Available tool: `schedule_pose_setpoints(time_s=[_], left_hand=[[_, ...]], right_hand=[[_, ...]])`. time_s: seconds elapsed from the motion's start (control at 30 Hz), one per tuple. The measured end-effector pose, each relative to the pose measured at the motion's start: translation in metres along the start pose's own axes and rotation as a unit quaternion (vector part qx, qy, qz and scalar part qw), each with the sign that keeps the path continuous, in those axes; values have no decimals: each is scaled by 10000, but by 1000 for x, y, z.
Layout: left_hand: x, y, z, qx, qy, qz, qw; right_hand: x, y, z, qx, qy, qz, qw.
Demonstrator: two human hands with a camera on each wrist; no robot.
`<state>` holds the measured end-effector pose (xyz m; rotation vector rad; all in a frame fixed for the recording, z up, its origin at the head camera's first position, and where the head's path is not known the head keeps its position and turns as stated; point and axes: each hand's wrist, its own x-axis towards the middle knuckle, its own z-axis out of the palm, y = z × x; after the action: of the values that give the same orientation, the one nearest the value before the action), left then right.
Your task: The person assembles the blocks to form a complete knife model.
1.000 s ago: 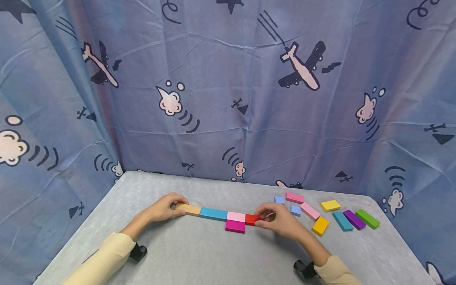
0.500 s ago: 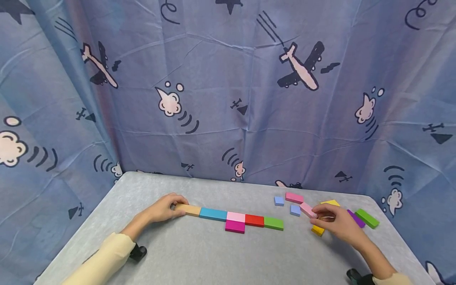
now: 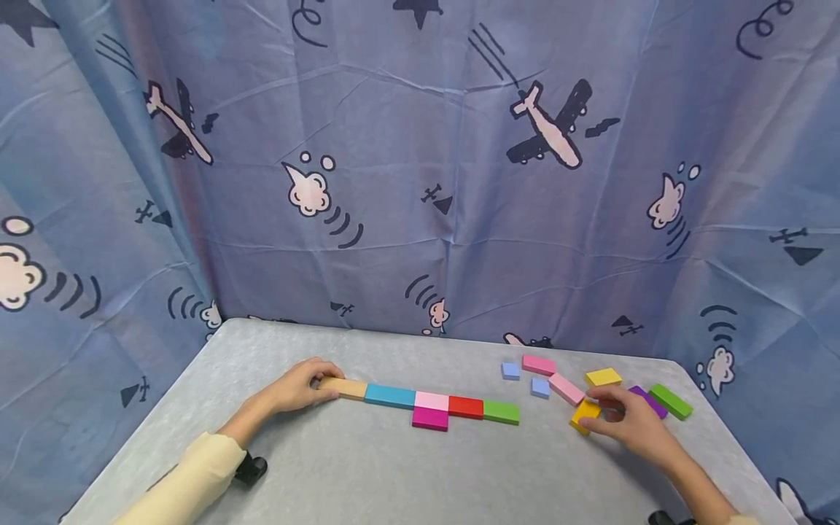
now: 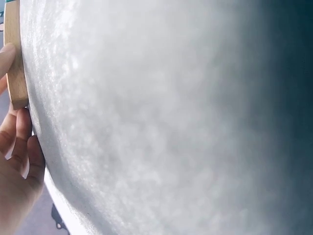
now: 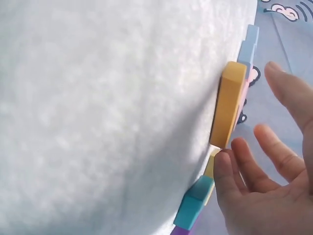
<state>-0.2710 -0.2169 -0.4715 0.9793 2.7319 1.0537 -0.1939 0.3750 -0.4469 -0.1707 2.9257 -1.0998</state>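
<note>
In the head view my left hand (image 3: pixel 298 386) pinches the left end of a natural wood block (image 3: pixel 351 389), thumb on the near side; the left wrist view shows the thumb on this block (image 4: pixel 16 73) too. A row runs rightward from it: a blue block (image 3: pixel 390 396), a light pink block (image 3: pixel 432 401), a red block (image 3: pixel 466 407) and a green block (image 3: pixel 502 412). Below the pink one lies a magenta block (image 3: pixel 429 418). My right hand (image 3: pixel 633 423) is over an orange-yellow block (image 3: pixel 584 415). In the right wrist view its thumb stands apart from that block (image 5: pixel 228 105), fingertips near one end.
Around the right hand lie two pink blocks (image 3: pixel 539 364), two small light blue blocks (image 3: pixel 540 388), a yellow block (image 3: pixel 603 377), a purple block (image 3: pixel 650 401) and another green block (image 3: pixel 671 402). A teal block (image 5: pixel 195 200) shows in the right wrist view. A printed curtain (image 3: pixel 367 292) hangs behind the table.
My right hand has left the row's right end, where the green block now shows whole, and moved right to the orange-yellow block. My left hand stays on the wood block.
</note>
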Motion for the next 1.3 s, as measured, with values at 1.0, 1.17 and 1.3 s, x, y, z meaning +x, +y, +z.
schedule_pose_setpoints(time_s=[1.0, 1.17, 1.3], left_hand=[[0, 3, -1, 39, 42, 19, 10000], [0, 3, -3, 4, 2, 4, 10000], [0, 3, -2, -18, 4, 9, 10000]], right_hand=[[-3, 1, 6, -161, 19, -40, 9999], [-7, -6, 3, 118, -56, -113, 9999], [-8, -15, 3, 392, -114, -343, 9986]])
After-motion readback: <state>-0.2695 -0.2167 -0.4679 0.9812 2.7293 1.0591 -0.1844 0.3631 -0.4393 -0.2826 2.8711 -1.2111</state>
